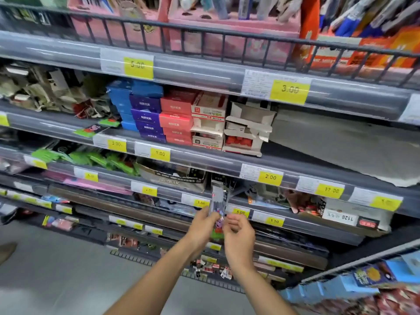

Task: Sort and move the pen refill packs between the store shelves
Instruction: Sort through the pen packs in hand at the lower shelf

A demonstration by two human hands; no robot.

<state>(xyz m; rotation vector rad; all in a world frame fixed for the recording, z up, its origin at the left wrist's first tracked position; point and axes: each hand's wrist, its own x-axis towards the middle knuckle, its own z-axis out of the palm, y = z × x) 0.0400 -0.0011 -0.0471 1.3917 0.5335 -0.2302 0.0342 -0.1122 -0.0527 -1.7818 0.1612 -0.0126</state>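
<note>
A narrow clear pen refill pack [218,198] with dark refills and a cartoon print at its lower end stands upright in front of the lower shelves. My left hand [203,226] grips its lower part from the left. My right hand [238,231] pinches the pack's bottom end from the right, fingers curled. Both forearms reach up from the bottom of the view. Another flat pack with a pink cartoon figure [96,128] lies on the edge of the middle shelf, left of the boxes.
Stacked blue, purple and red boxes [156,114] and open white cartons [246,128] fill the middle shelf; its right half [341,144] is bare grey board. Yellow price tags line every shelf edge. Green packs [95,159] lie lower left. A second rack [363,280] juts in at bottom right.
</note>
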